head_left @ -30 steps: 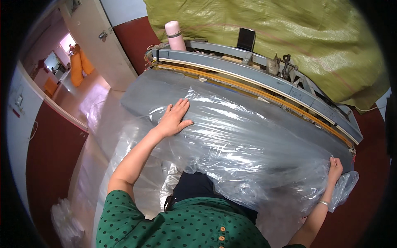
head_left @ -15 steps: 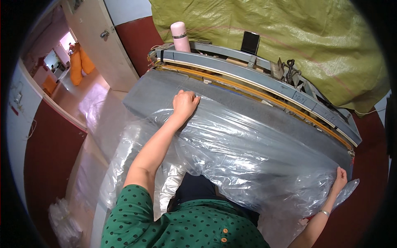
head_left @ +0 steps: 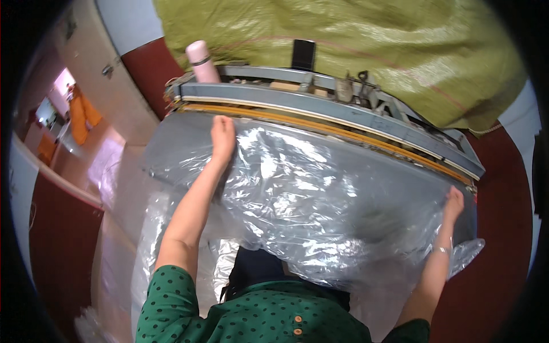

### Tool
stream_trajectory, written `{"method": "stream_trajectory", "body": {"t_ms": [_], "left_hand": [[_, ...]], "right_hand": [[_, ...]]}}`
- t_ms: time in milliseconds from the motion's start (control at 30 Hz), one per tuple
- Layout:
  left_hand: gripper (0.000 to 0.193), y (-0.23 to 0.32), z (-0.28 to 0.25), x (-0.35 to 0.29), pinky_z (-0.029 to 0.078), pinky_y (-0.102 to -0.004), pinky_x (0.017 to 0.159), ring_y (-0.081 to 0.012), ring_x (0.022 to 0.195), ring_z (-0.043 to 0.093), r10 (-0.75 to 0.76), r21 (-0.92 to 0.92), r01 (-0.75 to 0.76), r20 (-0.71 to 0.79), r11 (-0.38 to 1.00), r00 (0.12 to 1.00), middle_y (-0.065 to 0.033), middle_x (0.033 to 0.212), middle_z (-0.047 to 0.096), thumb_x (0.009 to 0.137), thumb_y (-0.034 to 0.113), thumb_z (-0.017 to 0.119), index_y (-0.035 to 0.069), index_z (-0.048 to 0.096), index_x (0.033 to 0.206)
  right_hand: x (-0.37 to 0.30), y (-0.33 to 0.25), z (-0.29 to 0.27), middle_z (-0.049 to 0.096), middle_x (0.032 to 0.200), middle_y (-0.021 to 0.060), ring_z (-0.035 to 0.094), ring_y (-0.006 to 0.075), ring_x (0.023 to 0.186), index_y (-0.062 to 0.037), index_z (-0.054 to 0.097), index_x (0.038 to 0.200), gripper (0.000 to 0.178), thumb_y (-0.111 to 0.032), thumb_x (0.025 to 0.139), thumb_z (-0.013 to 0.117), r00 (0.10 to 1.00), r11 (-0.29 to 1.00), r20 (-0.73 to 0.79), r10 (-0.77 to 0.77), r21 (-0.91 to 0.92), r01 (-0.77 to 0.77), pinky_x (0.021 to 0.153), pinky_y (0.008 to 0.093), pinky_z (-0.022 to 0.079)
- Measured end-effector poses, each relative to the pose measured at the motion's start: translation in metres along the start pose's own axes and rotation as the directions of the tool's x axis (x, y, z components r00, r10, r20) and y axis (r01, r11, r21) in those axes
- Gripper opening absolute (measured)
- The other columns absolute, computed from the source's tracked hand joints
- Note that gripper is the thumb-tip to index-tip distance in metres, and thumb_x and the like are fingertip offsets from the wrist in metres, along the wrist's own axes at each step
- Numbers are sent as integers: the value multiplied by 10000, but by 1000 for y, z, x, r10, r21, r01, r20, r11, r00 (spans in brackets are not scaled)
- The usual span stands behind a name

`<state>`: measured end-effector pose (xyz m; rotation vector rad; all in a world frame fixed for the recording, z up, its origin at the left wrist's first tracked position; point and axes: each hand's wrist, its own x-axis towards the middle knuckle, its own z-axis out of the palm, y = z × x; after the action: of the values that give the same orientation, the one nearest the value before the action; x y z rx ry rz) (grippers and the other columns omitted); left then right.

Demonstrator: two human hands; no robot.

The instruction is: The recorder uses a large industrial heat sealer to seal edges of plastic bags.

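Observation:
A wide sheet of clear plastic film (head_left: 286,194) lies wrinkled and shiny over a dark grey work surface (head_left: 177,134) in front of me, its near part hanging down by my lap. My left hand (head_left: 223,138) is closed on the film's far edge, left of the middle, close to the orange strip (head_left: 251,113) of a long machine. At the right end of the surface, my right hand (head_left: 454,204) is closed on the same edge, fingers pinched together. A loose flap of film sticks out beyond my right wrist.
Behind the surface runs the machine's grey metal beam (head_left: 274,95). On or behind it stand a pink bottle (head_left: 203,63), a dark phone-like slab (head_left: 303,55) and metal clamps (head_left: 363,88). A yellow-green tarp (head_left: 354,34) hangs behind. At left is a door (head_left: 108,86).
Both hands have moved away from me toward the machine, carrying the film's far edge over more of the grey surface. The view has shifted slightly right.

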<state>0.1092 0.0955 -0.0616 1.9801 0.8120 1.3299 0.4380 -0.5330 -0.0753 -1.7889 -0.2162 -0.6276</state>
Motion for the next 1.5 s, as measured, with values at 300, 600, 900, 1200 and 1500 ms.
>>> {"method": "stream_trajectory", "body": {"t_ms": [300,600,900,1200,1500], "left_hand": [[121,-5,38,29,369,-218,513,-60,538,395,-216,-181,196,-97,964,972,22,575,472,751,108,580,23,516,692],[125,-11,33,33,389,-258,506,-124,534,459,-284,-193,243,-225,951,932,-55,649,499,801,148,473,27,445,794],[473,30,-9,24,409,-458,669,-389,814,533,-125,600,-18,197,799,972,-207,799,576,862,435,335,45,597,811],[210,61,15,-42,399,-239,616,-74,672,473,-2,-190,124,537,974,843,-1,685,551,824,208,527,7,571,788],[106,176,22,-98,343,-143,568,0,625,424,44,-455,540,792,708,609,52,694,520,829,133,552,28,555,839]], "right_hand": [[23,-3,74,477,646,-21,417,52,593,-39,470,753,195,-153,773,626,995,998,-98,-22,64,29,589,188,375],[18,-33,69,503,598,58,460,105,463,-47,415,825,78,-74,810,487,979,949,-49,197,258,-178,392,233,366],[13,-18,48,541,653,42,485,80,579,-36,504,865,134,-119,786,574,993,995,-79,-93,-43,90,547,209,410],[-27,-27,-98,588,678,47,520,118,630,-23,587,737,241,-261,769,612,957,875,-273,-99,-482,-47,611,262,420],[-68,-185,14,571,942,100,536,214,874,-36,579,940,203,-139,765,586,942,896,129,-310,-290,335,764,307,411]]}}
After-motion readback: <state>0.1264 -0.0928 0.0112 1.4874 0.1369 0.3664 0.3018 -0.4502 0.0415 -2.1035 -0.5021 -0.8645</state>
